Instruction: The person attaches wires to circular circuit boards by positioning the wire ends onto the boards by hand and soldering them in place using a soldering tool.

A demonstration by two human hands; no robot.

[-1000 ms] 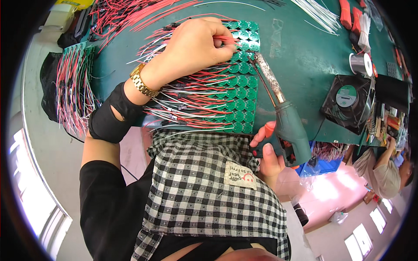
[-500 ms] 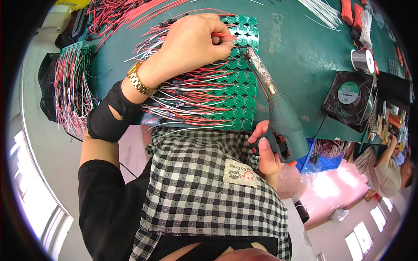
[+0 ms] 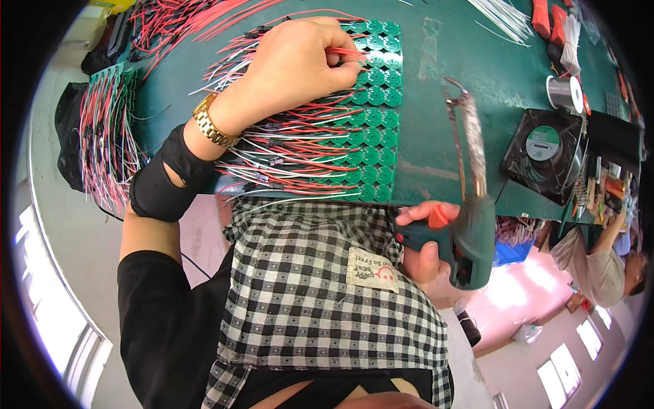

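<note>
Head view: one hand steadies a wire on a panel of round green boards while the other holds a soldering gun off to the side.

From the head camera, the left hand point(image 3: 296, 65) lies across the panel of round green circuit boards point(image 3: 376, 109) on the green surface point(image 3: 436, 82), its fingers pinched shut on a red wire point(image 3: 344, 51), seemingly to keep the lead at its pad. Red and white leads point(image 3: 286, 146) fan out leftward from the boards, so they stay clear of the working edge. The right hand point(image 3: 422, 242) is wrapped around the grip of the teal soldering gun point(image 3: 470, 232) at the surface's near edge, tip raised and apart from the boards. A small black fan point(image 3: 545, 153) and a solder spool point(image 3: 565, 92) sit to the right, within reach.
</note>
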